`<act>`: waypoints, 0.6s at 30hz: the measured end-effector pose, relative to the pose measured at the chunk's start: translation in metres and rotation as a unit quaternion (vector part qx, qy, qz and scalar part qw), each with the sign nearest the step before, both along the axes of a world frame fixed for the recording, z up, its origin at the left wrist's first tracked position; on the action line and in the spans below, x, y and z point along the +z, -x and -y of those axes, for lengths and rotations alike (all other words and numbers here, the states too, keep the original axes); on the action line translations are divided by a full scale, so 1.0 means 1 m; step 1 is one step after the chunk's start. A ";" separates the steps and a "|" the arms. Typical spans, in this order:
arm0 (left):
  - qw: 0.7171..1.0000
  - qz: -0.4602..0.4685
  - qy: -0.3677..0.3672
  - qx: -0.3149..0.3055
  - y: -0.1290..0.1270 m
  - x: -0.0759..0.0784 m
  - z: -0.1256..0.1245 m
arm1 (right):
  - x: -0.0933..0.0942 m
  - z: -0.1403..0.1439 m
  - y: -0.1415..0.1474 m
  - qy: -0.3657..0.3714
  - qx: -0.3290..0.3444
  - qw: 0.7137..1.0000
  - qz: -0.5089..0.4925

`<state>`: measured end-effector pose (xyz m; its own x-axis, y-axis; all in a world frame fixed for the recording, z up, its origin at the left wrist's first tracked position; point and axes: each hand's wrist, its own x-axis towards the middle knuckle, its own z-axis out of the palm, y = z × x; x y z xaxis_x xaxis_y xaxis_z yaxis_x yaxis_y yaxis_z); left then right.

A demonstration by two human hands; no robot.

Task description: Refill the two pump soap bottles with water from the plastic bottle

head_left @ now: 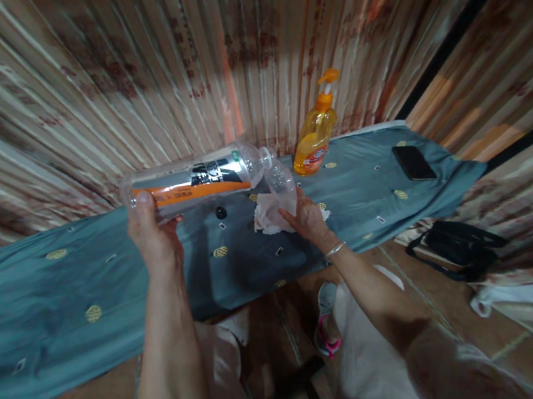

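Note:
My left hand (155,234) is wrapped round the base end of a large clear plastic bottle (187,181) with an orange, black and silver label. The bottle lies almost level in the air, its open neck pointing right. At that neck, my right hand (307,220) holds a clear plastic cup (283,183), tilted with its mouth against or very near the bottle's. A crumpled pale tissue (269,216) is just beneath the cup; whether my fingers touch it I cannot tell. On the cloth below the bottle lies a small black cap (221,213).
A pump bottle (313,141) with orange liquid stands at the back of the cloth-covered bench (81,276). Farther right lies a black phone (413,163). Pleated curtains (148,63) hang behind, and a black bag (460,243) sits low on the right.

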<state>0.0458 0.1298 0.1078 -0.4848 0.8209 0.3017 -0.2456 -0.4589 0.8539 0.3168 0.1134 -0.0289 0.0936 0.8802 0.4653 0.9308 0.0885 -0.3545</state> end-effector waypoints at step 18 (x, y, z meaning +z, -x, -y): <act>1.000 -0.006 -0.003 0.003 0.000 0.000 0.000 | 0.000 0.001 0.000 -0.005 -0.002 1.000 0.001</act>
<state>0.0462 0.1299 0.1080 -0.4865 0.8161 0.3121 -0.2322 -0.4651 0.8543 0.3170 0.1128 -0.0289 0.0958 0.8753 0.4739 0.9315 0.0890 -0.3527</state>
